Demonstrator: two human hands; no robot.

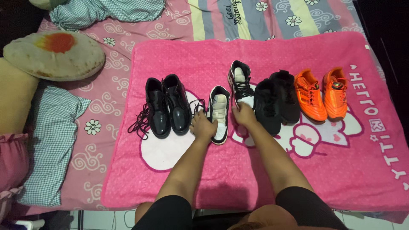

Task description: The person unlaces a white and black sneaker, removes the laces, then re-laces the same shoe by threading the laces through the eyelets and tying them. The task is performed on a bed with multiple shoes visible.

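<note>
Several shoes stand in a row on a pink blanket (324, 170). My left hand (203, 127) grips the toe end of a black-and-white high-top sneaker (219, 108) whose laces are out. My right hand (244, 115) rests on the toe of the matching laced sneaker (240, 83), which sits a little farther back. Left of them stands a pair of glossy black lace-up shoes (167, 105) with loose laces trailing left. On the right are a pair of matte black sneakers (275, 102) and a pair of orange sneakers (322, 92).
The blanket lies on a bed with a pink patterned sheet (106, 98). A round flatbread-print cushion (53, 54) and a checked pillow (51, 140) lie at left, with a striped cover (272, 17) at the back. My knees are at the bed's front edge.
</note>
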